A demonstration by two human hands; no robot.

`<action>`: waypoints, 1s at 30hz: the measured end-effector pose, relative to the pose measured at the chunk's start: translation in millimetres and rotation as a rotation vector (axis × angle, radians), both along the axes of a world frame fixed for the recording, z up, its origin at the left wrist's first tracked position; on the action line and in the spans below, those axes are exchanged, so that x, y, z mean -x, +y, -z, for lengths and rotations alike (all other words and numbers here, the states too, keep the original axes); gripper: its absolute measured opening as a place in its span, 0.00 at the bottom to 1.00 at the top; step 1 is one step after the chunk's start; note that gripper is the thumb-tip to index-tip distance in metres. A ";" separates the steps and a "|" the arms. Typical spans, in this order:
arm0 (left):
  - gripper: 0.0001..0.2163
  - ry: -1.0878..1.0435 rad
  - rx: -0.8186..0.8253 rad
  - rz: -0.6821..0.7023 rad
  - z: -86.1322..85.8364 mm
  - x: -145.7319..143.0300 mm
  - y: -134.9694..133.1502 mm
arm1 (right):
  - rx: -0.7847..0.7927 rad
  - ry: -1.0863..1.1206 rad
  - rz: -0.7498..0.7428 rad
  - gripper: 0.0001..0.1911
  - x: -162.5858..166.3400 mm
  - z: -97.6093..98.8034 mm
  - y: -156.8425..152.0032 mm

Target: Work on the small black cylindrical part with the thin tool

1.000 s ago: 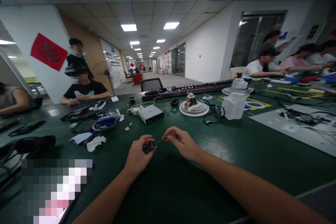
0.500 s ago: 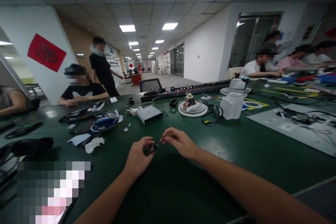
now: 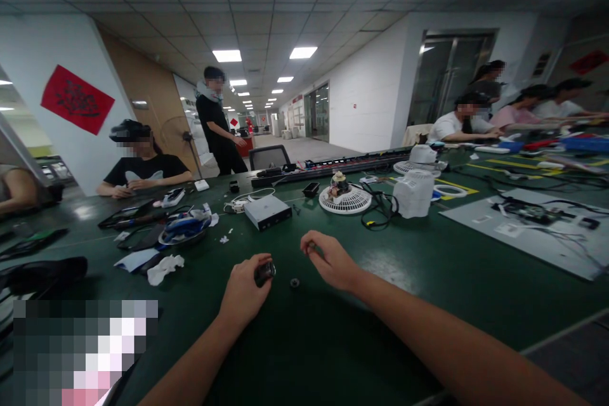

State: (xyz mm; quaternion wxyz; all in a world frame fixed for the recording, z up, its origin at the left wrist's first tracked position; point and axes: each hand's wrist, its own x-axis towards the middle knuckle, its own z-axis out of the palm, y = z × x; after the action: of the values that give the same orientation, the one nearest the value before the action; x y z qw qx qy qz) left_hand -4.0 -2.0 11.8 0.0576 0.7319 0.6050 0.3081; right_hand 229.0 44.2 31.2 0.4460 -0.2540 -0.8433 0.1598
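Observation:
My left hand [image 3: 245, 292] is closed around a small dark cylindrical part [image 3: 264, 271], low over the green table [image 3: 428, 273]. My right hand [image 3: 328, 259] hovers just to its right with the fingers curled and pinched; what they hold, if anything, I cannot make out. A small dark ring-shaped piece [image 3: 295, 282] lies on the table between the two hands.
Beyond the hands lie a grey box [image 3: 267, 210], a white fan grille with a motor [image 3: 345, 196], a white housing [image 3: 413, 193], cables, a blue and white device [image 3: 184, 227] and crumpled tissue [image 3: 164, 268]. People sit along the far and right sides; one stands behind.
My hands have drawn apart and the left one has dropped toward the table. The thin reddish tool no longer shows in my right hand. A small ring now lies between them.

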 end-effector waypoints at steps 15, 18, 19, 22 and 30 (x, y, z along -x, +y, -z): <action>0.20 -0.018 0.060 0.092 4.8 -1.8 0.0 | 0.050 -0.552 0.182 0.09 13.1 2.9 -3.8; 0.20 -0.032 0.078 0.135 4.2 -4.6 -2.2 | 0.072 -0.402 0.165 0.12 10.5 3.5 -2.5; 0.20 -0.036 0.084 0.153 4.0 -5.6 -3.0 | 0.071 -0.369 0.132 0.12 10.3 4.8 -1.4; 0.21 -0.053 0.082 0.214 4.3 -7.8 -5.2 | -0.012 -0.334 -0.003 0.09 11.0 9.9 1.9; 0.30 -0.098 0.022 0.312 6.6 -6.2 -8.3 | -0.044 -0.273 -0.108 0.11 15.2 14.8 1.7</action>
State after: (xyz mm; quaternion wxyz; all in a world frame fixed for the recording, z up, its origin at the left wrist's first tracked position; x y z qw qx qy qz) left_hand 2.2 -10.2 5.2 0.1425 0.8004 0.4839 0.3241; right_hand 213.8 45.9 16.3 0.3233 -0.2179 -0.9118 0.1287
